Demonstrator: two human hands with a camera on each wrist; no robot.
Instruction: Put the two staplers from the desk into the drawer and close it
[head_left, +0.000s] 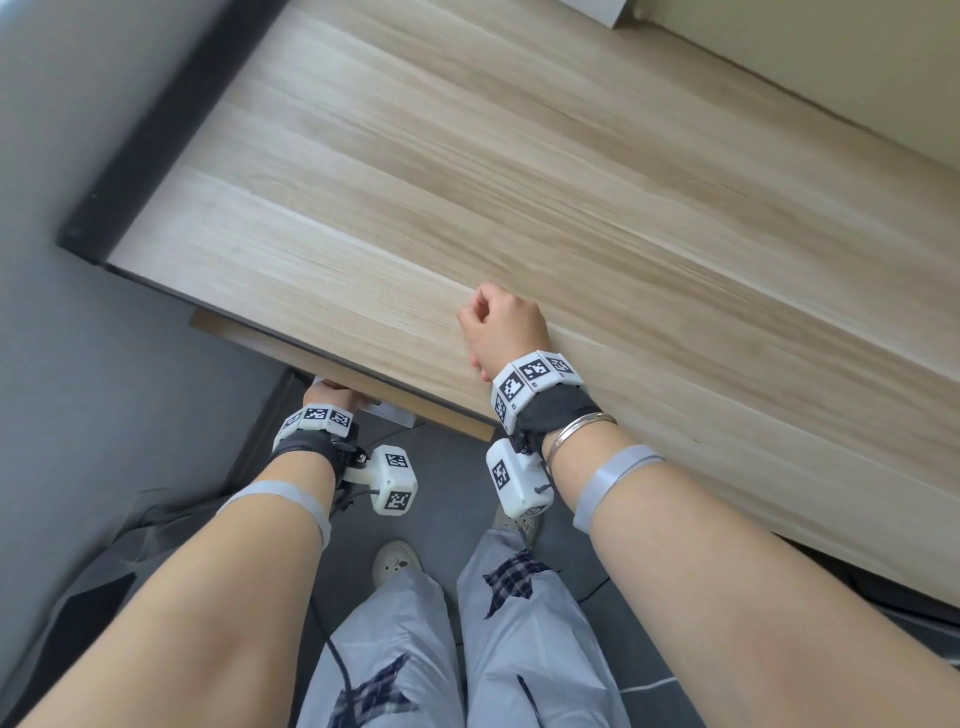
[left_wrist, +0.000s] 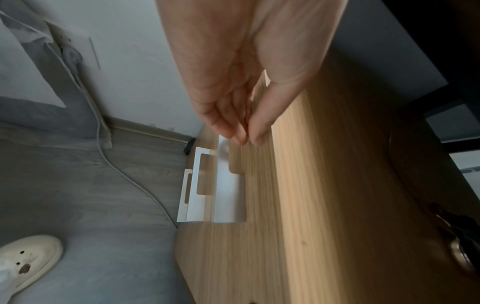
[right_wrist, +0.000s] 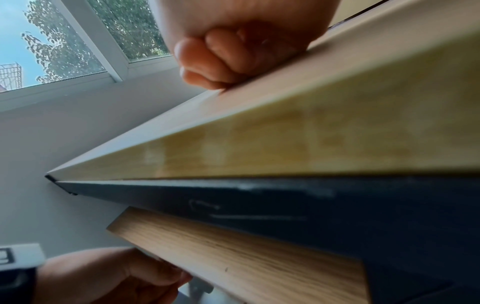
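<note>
Under desk (head_left: 519, 182) edge | drawer (head_left: 363, 379) front; left hand (head_left: 327, 395) flat against it | right hand (head_left: 501, 327) fisted

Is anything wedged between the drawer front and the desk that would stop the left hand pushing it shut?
Nothing visible. The wooden drawer front sticks out slightly under the pale wooden desktop, the left hand at its white handle. The drawer's inside is hidden.
</note>
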